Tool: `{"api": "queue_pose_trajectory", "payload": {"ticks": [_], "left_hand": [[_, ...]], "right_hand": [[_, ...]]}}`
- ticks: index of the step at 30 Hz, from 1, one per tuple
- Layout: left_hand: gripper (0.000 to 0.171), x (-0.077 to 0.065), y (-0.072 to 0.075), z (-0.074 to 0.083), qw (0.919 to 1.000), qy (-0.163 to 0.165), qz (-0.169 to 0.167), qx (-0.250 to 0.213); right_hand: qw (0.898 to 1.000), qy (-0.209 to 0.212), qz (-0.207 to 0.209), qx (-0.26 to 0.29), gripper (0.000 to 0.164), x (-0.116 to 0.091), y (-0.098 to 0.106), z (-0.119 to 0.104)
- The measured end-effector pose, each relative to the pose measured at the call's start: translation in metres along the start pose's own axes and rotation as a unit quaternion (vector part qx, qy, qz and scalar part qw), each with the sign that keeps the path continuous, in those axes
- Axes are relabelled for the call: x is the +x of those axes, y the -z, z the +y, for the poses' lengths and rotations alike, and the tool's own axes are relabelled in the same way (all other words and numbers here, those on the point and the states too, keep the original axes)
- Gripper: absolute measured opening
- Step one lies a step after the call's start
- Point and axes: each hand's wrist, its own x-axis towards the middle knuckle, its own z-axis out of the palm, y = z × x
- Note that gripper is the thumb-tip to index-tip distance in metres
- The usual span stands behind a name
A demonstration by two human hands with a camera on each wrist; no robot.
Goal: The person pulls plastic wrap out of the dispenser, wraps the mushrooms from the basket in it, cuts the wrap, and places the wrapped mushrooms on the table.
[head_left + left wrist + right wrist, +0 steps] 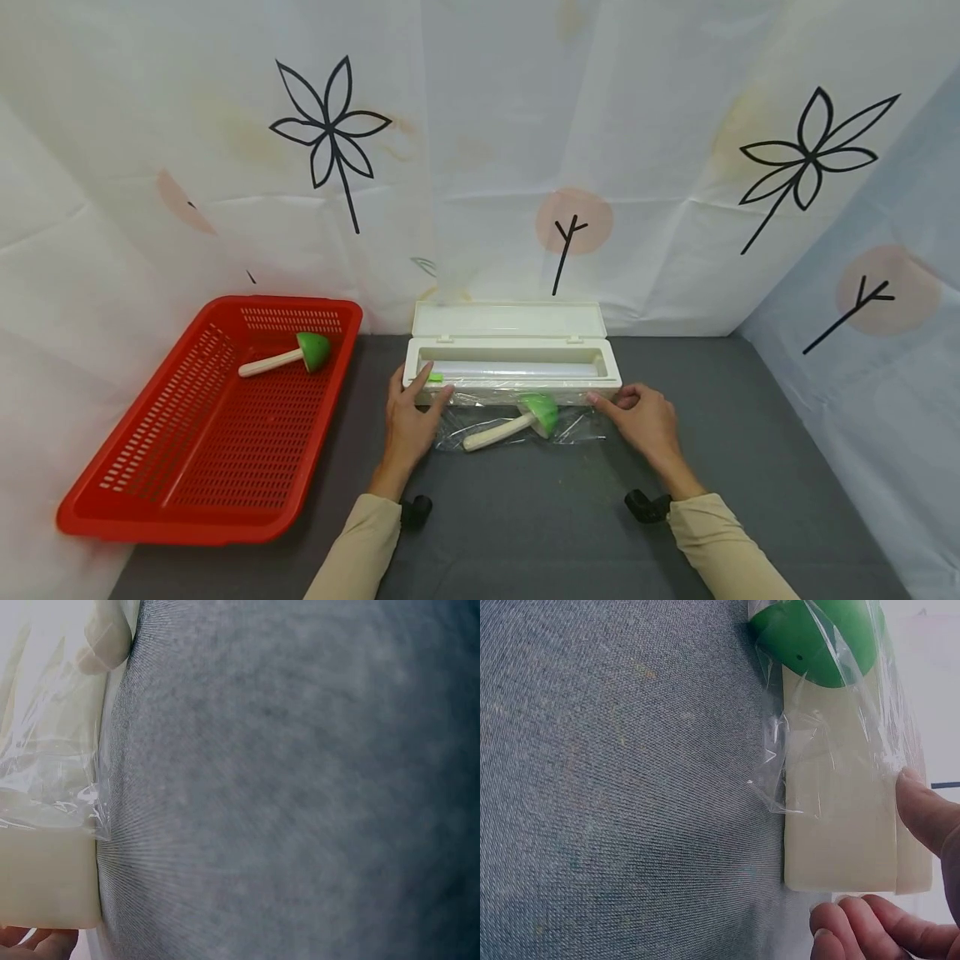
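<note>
Grey cloth (525,533) lies beneath a green-capped mushroom (521,424), which has clear film (577,427) over its cap and sits just in front of the white box (510,342), between the hands; its long axis slants from the stem end near the left hand (411,421) to the cap near the right hand (648,425), neither plainly nearer. Both hands grip the box's ends, though I cannot tell whether the right pinches film too. The lidded box stands open around a white roll (517,368); the red basket (232,467) contains a second mushroom (281,360).
</note>
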Motion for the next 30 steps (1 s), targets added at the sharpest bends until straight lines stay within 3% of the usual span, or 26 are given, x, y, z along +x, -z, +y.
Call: {"api": "queue_pose_trajectory", "payload": {"ticks": [7,22,26,30], "left_hand": [[0.056,0.000,-0.003,0.001,0.9991,-0.032,0.030,0.003],[0.045,-0.001,-0.007,0.003,0.9979,-0.059,0.026,0.008],[0.043,0.001,-0.004,0.004,0.9990,-0.044,-0.006,0.010],[0.038,0.008,0.008,0.004,0.9968,-0.010,-0.079,-0.007]], "right_hand": [[1.000,0.030,-0.005,0.005,0.060,0.001,-0.001,-0.002],[0.999,0.042,0.009,0.005,0.053,0.003,-0.005,-0.003],[0.999,0.045,0.008,0.008,0.052,0.003,-0.005,-0.002],[0.999,0.047,0.011,0.015,0.051,0.003,-0.005,-0.001]]}}
